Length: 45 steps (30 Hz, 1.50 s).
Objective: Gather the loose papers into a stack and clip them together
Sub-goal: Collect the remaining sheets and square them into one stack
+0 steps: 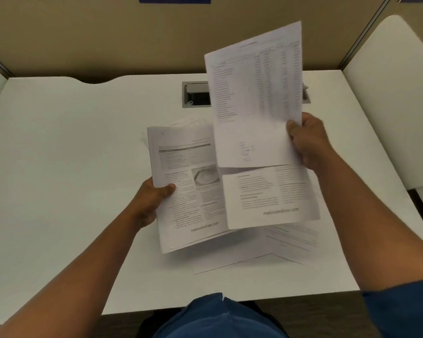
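arms: two, bare from wrist to past elbow | left hand (154, 198): no rings, no watch | right hand (308, 142): same, bare | sleeve (401, 311): short, blue, right upper arm | torso: blue garment (220, 318)

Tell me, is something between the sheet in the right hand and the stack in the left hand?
Nothing visible blocks it. The right hand holds the table sheet raised above and beside the stack gripped by the left hand. Another page already overlaps the stack.
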Motion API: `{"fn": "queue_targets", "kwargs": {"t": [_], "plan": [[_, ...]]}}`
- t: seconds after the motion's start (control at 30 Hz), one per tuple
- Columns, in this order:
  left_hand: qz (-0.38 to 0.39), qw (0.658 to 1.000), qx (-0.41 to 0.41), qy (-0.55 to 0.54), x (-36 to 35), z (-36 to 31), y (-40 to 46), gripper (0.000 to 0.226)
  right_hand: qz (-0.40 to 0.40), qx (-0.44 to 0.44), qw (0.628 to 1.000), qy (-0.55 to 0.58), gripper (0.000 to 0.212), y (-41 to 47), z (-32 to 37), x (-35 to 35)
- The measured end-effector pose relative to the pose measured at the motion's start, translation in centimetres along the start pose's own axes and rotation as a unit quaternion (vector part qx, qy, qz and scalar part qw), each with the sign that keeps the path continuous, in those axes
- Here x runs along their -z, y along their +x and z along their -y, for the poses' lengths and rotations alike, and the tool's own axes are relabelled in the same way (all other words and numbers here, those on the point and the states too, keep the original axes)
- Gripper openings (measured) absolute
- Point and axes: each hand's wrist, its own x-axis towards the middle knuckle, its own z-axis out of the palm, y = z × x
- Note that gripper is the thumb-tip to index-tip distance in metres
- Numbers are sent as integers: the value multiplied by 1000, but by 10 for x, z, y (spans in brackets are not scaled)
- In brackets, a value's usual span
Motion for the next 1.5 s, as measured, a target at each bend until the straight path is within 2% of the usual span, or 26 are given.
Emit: {"fn": "queue_targets", "kwargs": {"t": [0.27, 0.43, 0.63, 0.77, 0.87, 0.97, 1.03, 1.07, 1.17, 1.33, 1.5], "plan": [[93, 994, -7, -56, -14, -5, -15, 45, 115, -97, 986, 70, 29, -38, -16, -65], [81, 995, -9, -60, -16, -11, -24, 41, 142, -117, 980, 81, 30, -48, -17, -77], [60, 993, 3, -104, -18, -15, -29, 27, 118, -96, 986, 74, 27, -58, -16, -89], [49, 990, -6, -129, -21, -17, -32, 36, 93, -84, 990, 70, 24, -65, -16, -94], [68, 989, -11, -132, -18, -16, -32, 30, 86, -82, 990, 70, 22, -66, -15, -96], [114, 981, -11, -154, -14, -16, -32, 43, 83, -83, 991, 70, 22, -66, -14, -97], [159, 977, -8, -141, -12, -16, -31, 62, 78, -82, 991, 72, 21, -66, -13, -97], [170, 977, -11, -124, -10, -15, -29, 63, 75, -81, 991, 72, 21, -66, -12, -97], [187, 980, -15, -64, -3, -15, -25, 52, 74, -85, 991, 78, 19, -65, -11, -97], [186, 982, -16, -15, 3, -12, -19, 56, 63, -86, 989, 101, 20, -62, -9, -96], [155, 988, -5, 0, 6, -15, -15, 46, 39, -86, 989, 111, 23, -53, -10, -93]]}}
